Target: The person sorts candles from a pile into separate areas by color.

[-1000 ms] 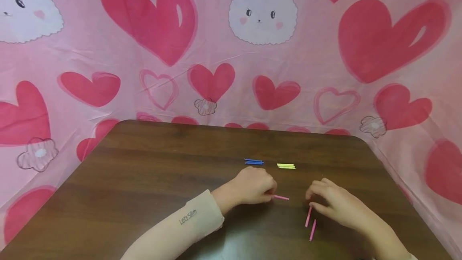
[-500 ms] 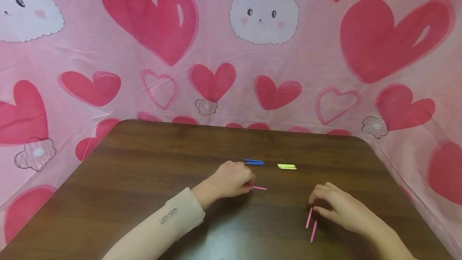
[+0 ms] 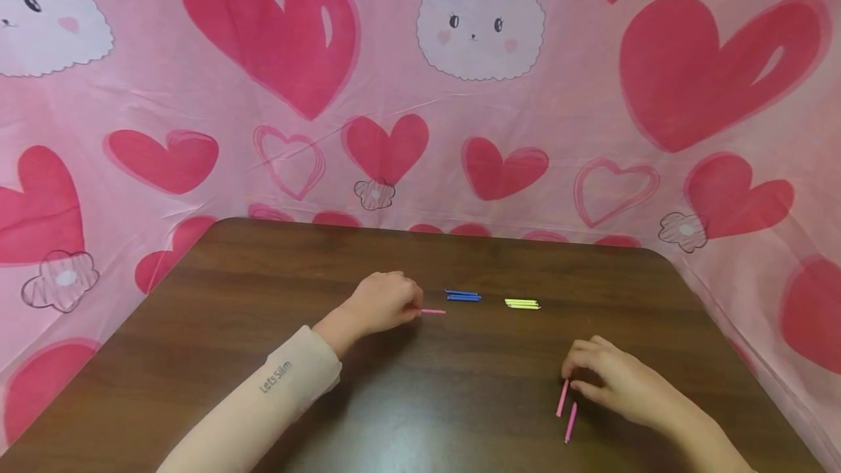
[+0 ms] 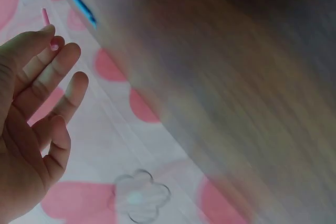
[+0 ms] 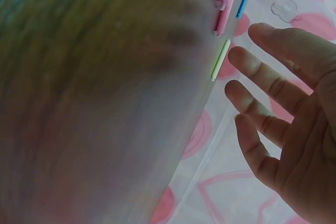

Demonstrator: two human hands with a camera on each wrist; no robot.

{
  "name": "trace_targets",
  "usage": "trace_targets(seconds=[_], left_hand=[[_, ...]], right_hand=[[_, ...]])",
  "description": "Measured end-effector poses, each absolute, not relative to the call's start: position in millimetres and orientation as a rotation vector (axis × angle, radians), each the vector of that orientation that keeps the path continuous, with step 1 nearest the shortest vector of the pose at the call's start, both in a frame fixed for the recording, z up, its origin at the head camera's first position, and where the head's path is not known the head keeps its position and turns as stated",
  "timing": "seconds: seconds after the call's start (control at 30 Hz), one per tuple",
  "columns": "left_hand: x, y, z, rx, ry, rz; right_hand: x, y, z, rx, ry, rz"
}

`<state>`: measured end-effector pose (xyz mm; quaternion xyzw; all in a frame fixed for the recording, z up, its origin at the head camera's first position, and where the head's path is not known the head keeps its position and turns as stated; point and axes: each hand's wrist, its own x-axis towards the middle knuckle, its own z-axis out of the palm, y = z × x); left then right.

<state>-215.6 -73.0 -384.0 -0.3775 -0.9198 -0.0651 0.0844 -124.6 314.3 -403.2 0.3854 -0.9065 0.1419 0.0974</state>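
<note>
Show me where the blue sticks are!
Head view: the blue sticks lie left of the yellow sticks, right of the pink stick the left hand pinches.

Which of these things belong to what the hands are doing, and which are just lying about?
Seemingly part of it:
- pink stick, pinched by the left hand
- two other pink sticks, near the right hand
- blue sticks and yellow sticks, in separate groups, untouched

Probably just surroundings:
- brown table under the sticks
- heart-and-rabbit backdrop behind it

Pink heart-print cloth [image 3: 394, 57] behind wooden table [image 3: 197, 341]
</note>
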Motion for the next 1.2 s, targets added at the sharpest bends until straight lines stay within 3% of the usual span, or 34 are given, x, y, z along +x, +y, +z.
trace_targets(seconds=[0.53, 1.2], left_hand=[[-247, -110, -382, -0.986, -2.836, -0.261], [-277, -105, -392, -1.070, -2.922, -0.156]], right_hand=[[-124, 312, -405, 1.165, -2.760, 0.414], [-133, 314, -409, 1.180, -2.860, 0.444]])
